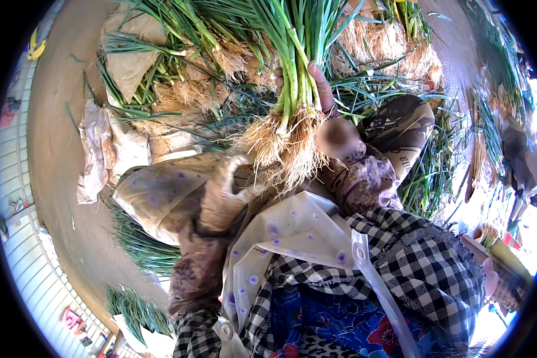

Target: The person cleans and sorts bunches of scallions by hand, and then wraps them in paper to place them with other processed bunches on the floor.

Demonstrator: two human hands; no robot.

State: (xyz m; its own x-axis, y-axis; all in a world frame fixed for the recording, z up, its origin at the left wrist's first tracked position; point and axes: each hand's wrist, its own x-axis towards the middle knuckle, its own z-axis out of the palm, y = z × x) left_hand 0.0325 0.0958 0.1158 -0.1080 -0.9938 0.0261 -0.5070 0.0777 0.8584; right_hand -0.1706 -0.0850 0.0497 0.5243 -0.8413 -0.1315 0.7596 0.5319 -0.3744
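Observation:
A bunch of green onions point(293, 77) stands before me with its leaves pointing away and its pale, stringy roots point(289, 140) hanging toward my lap. My right hand point(321, 89) is closed round the stalks just above the roots, with fingers showing on both sides of the bunch. To the left and nearer my body, my left hand point(224, 194), in a pale, dirt-stained glove, is open. Its thumb and fingers are spread beside the root tips, with nothing between them.
More green onions point(203, 42) lie heaped beyond my knees, roots showing. Others are piled by my right leg point(426, 176) and below my left knee point(140, 238). Crumpled pale sheeting point(95, 149) lies at the left on the brown ground point(59, 137). A spotted clear plastic apron point(280, 230) covers my lap.

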